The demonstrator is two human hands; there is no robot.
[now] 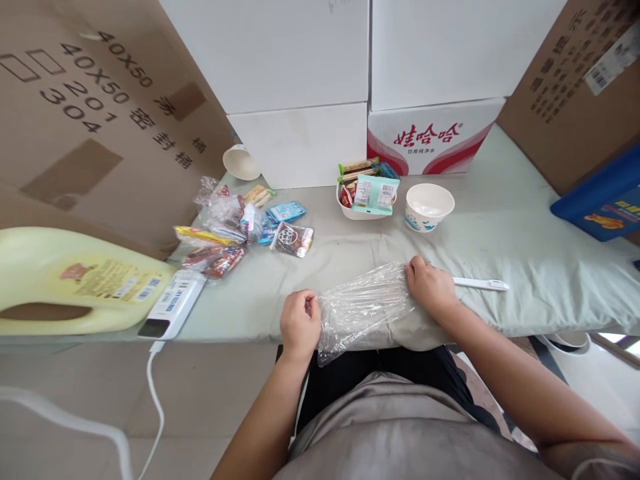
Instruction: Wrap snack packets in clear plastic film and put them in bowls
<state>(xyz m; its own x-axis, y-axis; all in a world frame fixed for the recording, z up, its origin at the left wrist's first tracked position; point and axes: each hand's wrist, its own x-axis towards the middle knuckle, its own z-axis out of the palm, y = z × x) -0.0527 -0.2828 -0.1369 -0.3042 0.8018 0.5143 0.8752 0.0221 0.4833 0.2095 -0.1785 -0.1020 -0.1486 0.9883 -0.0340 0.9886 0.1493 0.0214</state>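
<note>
The left hand and the right hand are gripping a clear plastic bag with closed fingers at the bench's near edge; the bag is seemingly lying empty; farther, loose snack packets, a filled tray and a paper bowl are waiting.

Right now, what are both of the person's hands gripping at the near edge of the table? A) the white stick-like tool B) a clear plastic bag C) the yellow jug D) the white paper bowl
B: the left hand pinches one end and the right hand holds the other end of the clear plastic bag, stretched between them; the white paper bowl stands apart, farther back.
</note>
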